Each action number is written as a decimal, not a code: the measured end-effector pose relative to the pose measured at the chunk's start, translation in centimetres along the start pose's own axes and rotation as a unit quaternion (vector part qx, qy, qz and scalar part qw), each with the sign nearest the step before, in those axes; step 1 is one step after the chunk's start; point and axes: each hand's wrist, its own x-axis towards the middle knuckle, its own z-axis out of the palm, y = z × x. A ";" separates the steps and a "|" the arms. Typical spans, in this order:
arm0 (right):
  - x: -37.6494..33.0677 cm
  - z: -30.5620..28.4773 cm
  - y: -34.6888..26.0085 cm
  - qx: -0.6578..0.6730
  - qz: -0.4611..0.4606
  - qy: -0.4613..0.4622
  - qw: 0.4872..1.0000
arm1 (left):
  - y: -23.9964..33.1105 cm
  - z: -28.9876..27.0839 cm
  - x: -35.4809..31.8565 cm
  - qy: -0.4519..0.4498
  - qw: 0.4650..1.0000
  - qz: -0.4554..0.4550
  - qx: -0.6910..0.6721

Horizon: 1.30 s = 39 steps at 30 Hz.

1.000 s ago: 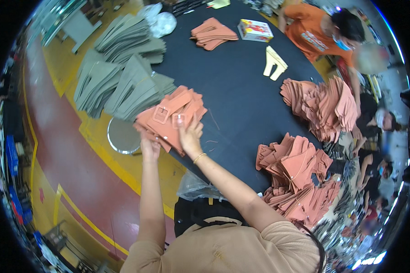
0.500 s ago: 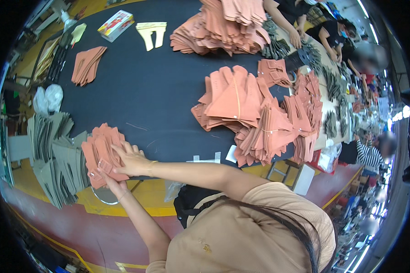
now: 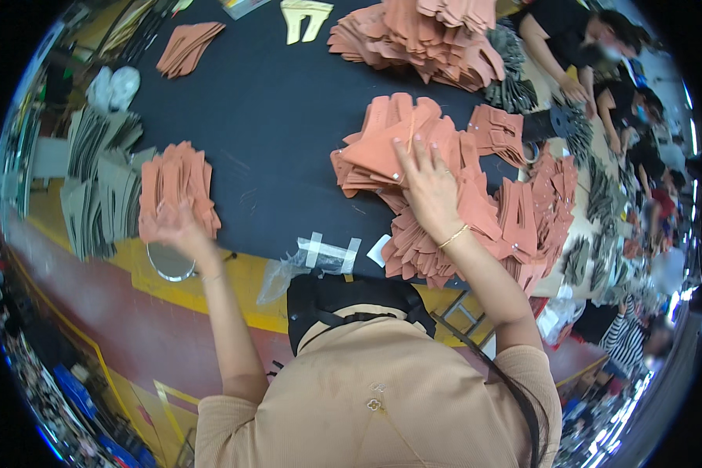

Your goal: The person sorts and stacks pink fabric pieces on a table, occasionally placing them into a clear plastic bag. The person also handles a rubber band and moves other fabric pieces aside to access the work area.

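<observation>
- Step in hand, as judged: you are between two piles of salmon-pink cut pieces, one hand on each, so this reads as moving pieces from the loose heap to the squared stack.
- Your left hand (image 3: 178, 226) rests on the near edge of the small pink stack (image 3: 175, 191), fingers spread and pressing down; it lies flat on the pieces and is not clenched round any of them.
- Your right hand (image 3: 427, 181) lies flat, fingers splayed, on top of the large pink heap (image 3: 444, 179); whether a fingertip has pinched up the top piece cannot be told.
- Location: the small pink stack sits at the left edge of the dark bench (image 3: 281, 132), just beside the grey pieces (image 3: 93, 187); the large pink heap lies to the right, well apart from it, spilling toward the bench's near edge.
- Orientation: the small pink stack has its long axis running away from you, slightly fanned at the far end. The top pieces of the heap lie across one another with no common direction.
- Next move, as judged: it calls for peeling off one top piece cleanly without dragging its neighbours, then turning it to match the stack's axis.
</observation>
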 end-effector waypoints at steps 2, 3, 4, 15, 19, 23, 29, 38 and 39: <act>0.6 -0.1 1.2 0.036 0.013 -0.055 0.998 | 2.0 3.0 -3.5 -0.159 0.982 -0.102 -0.021; 1.1 -0.5 1.9 0.072 0.006 -0.049 0.996 | 2.8 5.0 -5.9 -0.201 0.958 -0.105 -0.175; 1.8 -1.1 2.8 0.124 0.008 -0.087 0.988 | 3.3 6.3 -7.2 -0.293 0.894 -0.215 -0.262; 9.0 -3.5 11.2 0.401 0.072 -0.158 0.899 | 9.1 13.3 -18.5 -0.425 0.515 -0.611 -0.425; 8.4 -3.7 13.3 0.491 0.156 -0.206 0.832 | 10.3 14.6 -18.7 -0.393 0.605 -0.582 -0.376; 6.5 -2.9 14.7 0.554 0.180 -0.188 0.791 | 12.9 14.8 -20.3 -0.397 0.778 -0.365 -0.323; 4.5 -1.2 15.5 0.641 0.223 -0.149 0.719 | 16.0 16.9 -22.9 -0.357 0.706 -0.376 -0.482; 4.8 -1.7 13.8 0.583 0.202 -0.111 0.779 | 12.7 20.7 -22.7 -0.278 0.909 -0.168 -0.259; 5.3 -2.0 13.6 0.556 0.191 -0.107 0.802 | 12.4 21.0 -21.9 -0.316 0.866 -0.235 -0.309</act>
